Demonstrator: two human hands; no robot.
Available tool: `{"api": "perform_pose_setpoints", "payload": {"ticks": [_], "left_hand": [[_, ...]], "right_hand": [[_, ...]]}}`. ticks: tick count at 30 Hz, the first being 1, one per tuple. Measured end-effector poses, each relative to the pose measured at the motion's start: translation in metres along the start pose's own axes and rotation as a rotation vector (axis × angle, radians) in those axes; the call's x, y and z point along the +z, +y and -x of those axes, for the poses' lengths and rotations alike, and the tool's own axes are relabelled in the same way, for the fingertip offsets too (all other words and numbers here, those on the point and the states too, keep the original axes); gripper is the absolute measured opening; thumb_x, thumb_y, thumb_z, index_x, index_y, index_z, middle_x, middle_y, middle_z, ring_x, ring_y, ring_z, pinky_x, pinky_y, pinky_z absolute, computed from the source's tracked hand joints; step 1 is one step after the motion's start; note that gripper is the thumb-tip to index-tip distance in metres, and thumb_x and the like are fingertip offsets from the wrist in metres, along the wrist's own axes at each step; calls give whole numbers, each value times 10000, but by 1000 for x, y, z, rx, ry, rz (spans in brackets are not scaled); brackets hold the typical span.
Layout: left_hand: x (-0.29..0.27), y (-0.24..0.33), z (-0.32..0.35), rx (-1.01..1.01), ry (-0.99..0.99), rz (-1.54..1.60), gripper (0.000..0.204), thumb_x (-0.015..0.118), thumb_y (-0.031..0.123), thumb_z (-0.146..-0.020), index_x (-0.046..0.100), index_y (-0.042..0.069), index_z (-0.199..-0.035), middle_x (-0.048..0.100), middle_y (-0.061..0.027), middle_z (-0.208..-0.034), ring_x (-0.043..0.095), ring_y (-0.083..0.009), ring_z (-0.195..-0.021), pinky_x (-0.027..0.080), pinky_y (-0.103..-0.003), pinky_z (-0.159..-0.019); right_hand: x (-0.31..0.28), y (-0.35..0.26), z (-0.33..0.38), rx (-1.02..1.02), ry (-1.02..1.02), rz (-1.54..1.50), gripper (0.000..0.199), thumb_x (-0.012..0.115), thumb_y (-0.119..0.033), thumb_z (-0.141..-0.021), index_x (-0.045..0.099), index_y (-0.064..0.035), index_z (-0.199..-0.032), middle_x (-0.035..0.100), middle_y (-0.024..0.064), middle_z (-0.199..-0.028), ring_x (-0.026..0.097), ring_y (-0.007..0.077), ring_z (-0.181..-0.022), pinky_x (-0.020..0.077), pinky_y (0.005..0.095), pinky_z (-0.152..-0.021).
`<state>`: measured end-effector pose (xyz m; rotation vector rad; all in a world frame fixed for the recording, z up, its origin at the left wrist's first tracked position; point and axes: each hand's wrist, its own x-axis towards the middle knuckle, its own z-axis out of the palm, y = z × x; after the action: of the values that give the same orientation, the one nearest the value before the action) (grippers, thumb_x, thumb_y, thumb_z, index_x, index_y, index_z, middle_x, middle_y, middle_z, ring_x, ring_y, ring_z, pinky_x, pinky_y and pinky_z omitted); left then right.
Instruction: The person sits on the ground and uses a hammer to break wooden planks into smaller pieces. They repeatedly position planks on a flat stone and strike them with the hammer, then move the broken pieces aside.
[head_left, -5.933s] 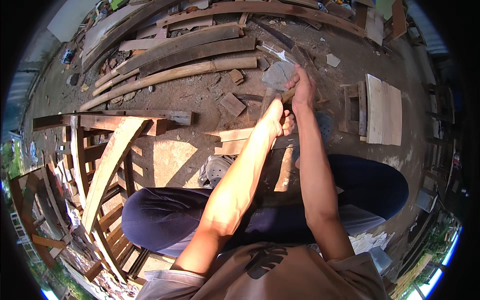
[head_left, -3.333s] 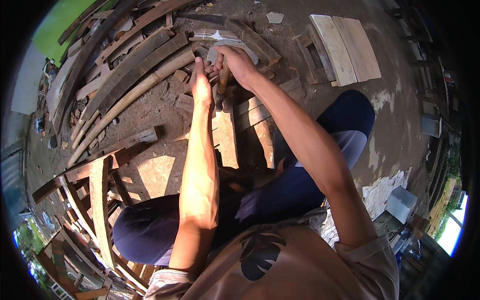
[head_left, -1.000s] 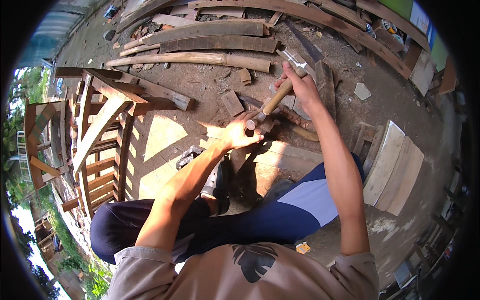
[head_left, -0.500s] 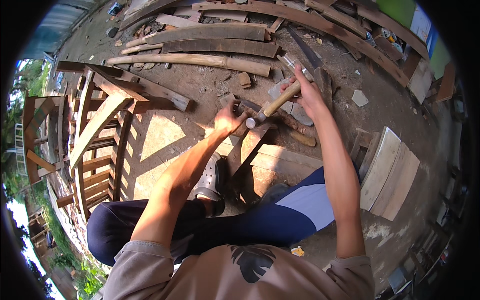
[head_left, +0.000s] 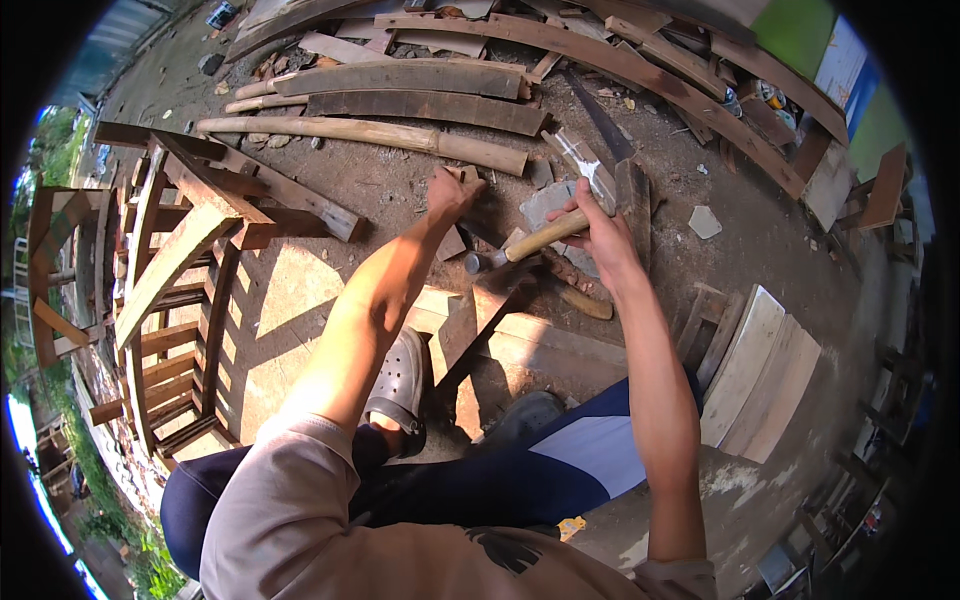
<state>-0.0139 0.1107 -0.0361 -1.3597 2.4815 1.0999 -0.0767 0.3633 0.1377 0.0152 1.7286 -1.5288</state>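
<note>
My right hand is wrapped round the wooden handle of a hammer, whose metal head points left. A pale, shiny, long piece sticks out beyond the same hand; whether the fingers hold it too, I cannot tell. Farther out on the left, my left hand closes over a small wood block on the dirt ground, its fingers partly hidden. Below the hammer head, a wooden board stands tilted near my feet. A rounded wooden handle lies to the right of it.
A slatted wooden frame stands at left. A bamboo pole and long planks lie across the far side. Pale boards rest at right, beside my knee. A flat stone piece lies on the ground nearby.
My left hand has moved away from beside the hammer head, outward to the small wood block, and closed over it. The hammer stays in my right hand, shifted slightly left and nearer in view.
</note>
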Motion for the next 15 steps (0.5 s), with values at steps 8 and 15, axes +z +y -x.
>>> {"api": "perform_pose_setpoints", "payload": {"ticks": [8, 15], "left_hand": [[-27, -27, 9, 230, -38, -15, 439, 657, 330, -815, 642, 68, -1167, 700, -216, -1003, 667, -393, -951, 521, -457, -862], [-15, -18, 17, 614, -163, -410, 568, 674, 422, -810, 557, 98, -1262, 539, -178, -1280, 574, -386, -1137, 510, -458, -938]], "right_hand": [[21, 7, -18, -55, -72, -84, 613, 473, -673, -928, 606, -80, -848, 654, 81, -781, 662, 221, -893, 476, 410, -925], [25, 3, -14, -12, -25, -241, 576, 529, -651, -912, 567, -88, -797, 633, 86, -772, 660, 229, -885, 459, 431, -935]]}}
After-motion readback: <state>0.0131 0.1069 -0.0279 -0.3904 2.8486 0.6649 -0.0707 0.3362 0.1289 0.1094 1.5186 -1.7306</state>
